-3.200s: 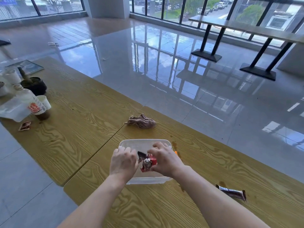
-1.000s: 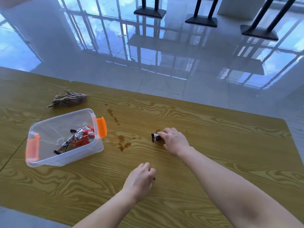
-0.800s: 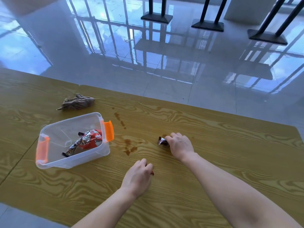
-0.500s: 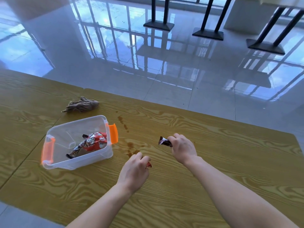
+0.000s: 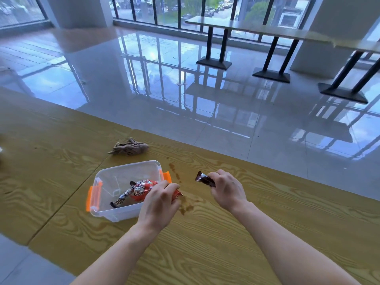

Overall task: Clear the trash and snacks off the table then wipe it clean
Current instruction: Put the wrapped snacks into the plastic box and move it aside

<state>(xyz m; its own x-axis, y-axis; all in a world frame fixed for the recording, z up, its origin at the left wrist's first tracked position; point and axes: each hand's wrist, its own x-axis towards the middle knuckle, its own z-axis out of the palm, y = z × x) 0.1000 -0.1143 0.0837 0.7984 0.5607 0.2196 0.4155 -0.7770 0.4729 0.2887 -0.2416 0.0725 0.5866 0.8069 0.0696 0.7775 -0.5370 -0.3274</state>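
A clear plastic bin (image 5: 107, 212) with orange latches sits on the wooden table (image 5: 226, 254). A crumpled red snack bag (image 5: 140, 191) lies inside it. My left hand (image 5: 160, 202) hovers at the bin's right edge, fingers curled round a small red-orange wrapper scrap (image 5: 177, 194). My right hand (image 5: 227, 190) is lifted to the right of the bin and grips a dark brown snack bar wrapper (image 5: 203, 178), whose end sticks out to the left. Brown spill stains (image 5: 186, 204) mark the wood between my hands.
A bunched brown cloth (image 5: 128, 148) lies on the table behind the bin. The seam (image 5: 65, 200) between two tabletops runs left of the bin. Beyond the table's far edge is glossy tiled floor (image 5: 205, 99), with black-legged tables (image 5: 267, 48) by the windows.
My right hand lifted the brown wrapper off the table. Both hands moved left toward the bin, the left one carrying its red scrap to the bin's right edge. The camera tilted up.
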